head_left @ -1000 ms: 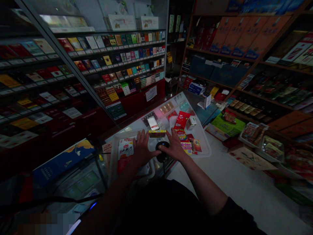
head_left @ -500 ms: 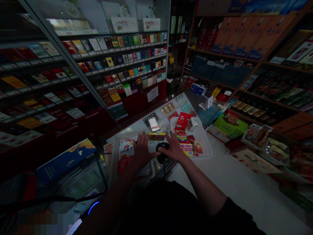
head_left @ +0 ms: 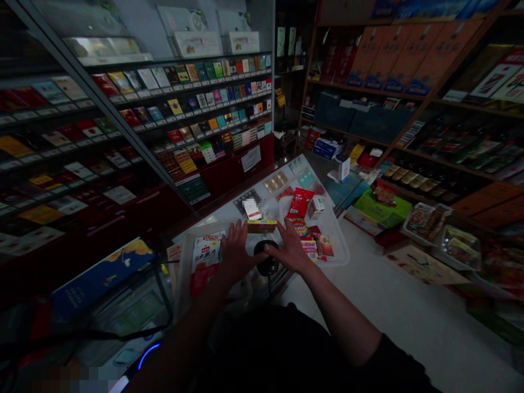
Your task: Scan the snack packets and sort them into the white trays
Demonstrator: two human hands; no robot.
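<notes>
A small yellow box (head_left: 262, 226) is level between my two hands, its ends at the fingertips. My left hand (head_left: 236, 250) is at its left end, fingers fairly straight and thumb reaching inward. At the other end is my right hand (head_left: 291, 246), its thumb also pointing inward. Below the box and by both thumbs stands a round black device (head_left: 267, 261) with a cable. Left of my left hand, a white tray (head_left: 184, 245) holds a red and white snack bag (head_left: 204, 259). A second white tray (head_left: 343, 240) on the right holds a red packet (head_left: 301, 202), a small white box (head_left: 316, 208) and several colourful packets.
A white phone-like object (head_left: 251, 208), partly blurred out, lies on the glass counter (head_left: 213, 218) beyond my hands. A large blue box (head_left: 100, 278) is at the left. Shelves of cigarette packs (head_left: 213, 98) rise ahead; bottles and packaged foods (head_left: 426, 218) line the right.
The view has swung slightly, so the counter and trays appear farther left. The yellow box has kept its place between my hands and shifted a little right relative to the black device.
</notes>
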